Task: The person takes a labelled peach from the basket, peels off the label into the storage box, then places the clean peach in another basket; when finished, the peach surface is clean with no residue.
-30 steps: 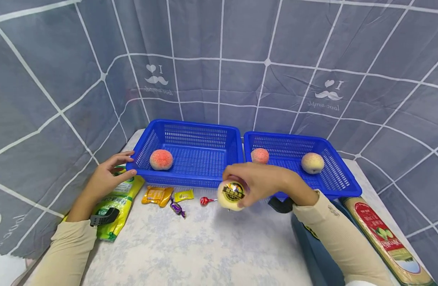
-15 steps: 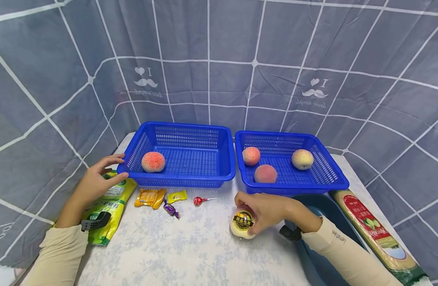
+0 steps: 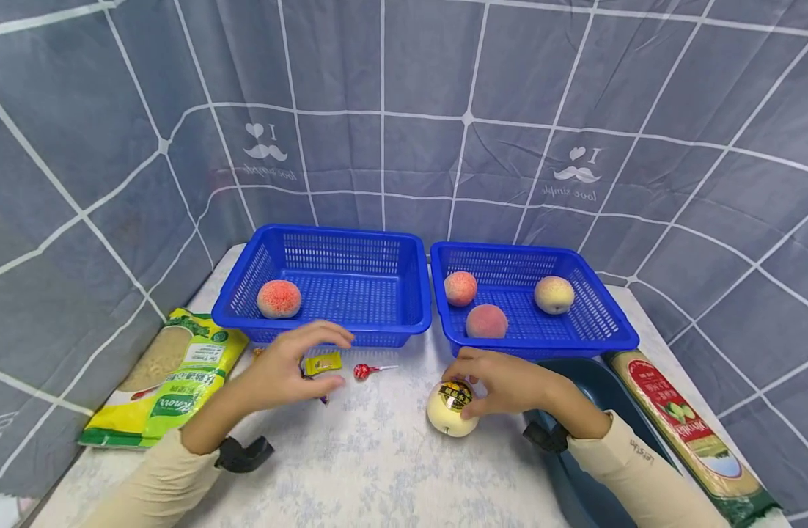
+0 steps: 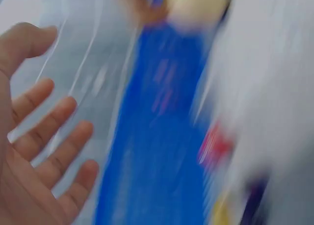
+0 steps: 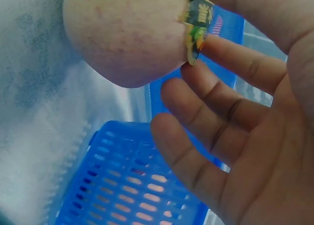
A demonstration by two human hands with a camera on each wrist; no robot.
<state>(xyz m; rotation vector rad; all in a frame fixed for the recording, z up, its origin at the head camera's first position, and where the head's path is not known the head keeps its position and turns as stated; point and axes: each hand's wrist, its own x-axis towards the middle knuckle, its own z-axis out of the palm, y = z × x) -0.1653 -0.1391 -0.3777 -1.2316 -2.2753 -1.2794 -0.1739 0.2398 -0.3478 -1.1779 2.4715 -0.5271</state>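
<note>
A pale yellow peach (image 3: 446, 418) with a black and gold label (image 3: 455, 396) rests on the table in front of the right basket. My right hand (image 3: 516, 381) holds it from the right, thumb and forefinger at its labelled side. In the right wrist view the label (image 5: 196, 26) stands at the fingertips, while the other fingers are spread beside the peach (image 5: 127, 34). My left hand (image 3: 288, 370) is over the candies, fingers apart and holding nothing. Beneath it are a yellow sweet (image 3: 323, 362) and a partly hidden purple one; a red lollipop (image 3: 362, 372) lies just to their right.
The left blue basket (image 3: 344, 334) contains one red peach (image 3: 279, 298). Three peaches sit in the right blue basket (image 3: 542, 345). A yellow-green Knorr bag (image 3: 186, 381) lies at left. A dark teal tub (image 3: 585, 381) and a long red-labelled packet (image 3: 684, 425) stand at right.
My left hand has left the left basket's rim and moved right over the candies. The right hand brought the peach down and toward me, then turned it slightly.
</note>
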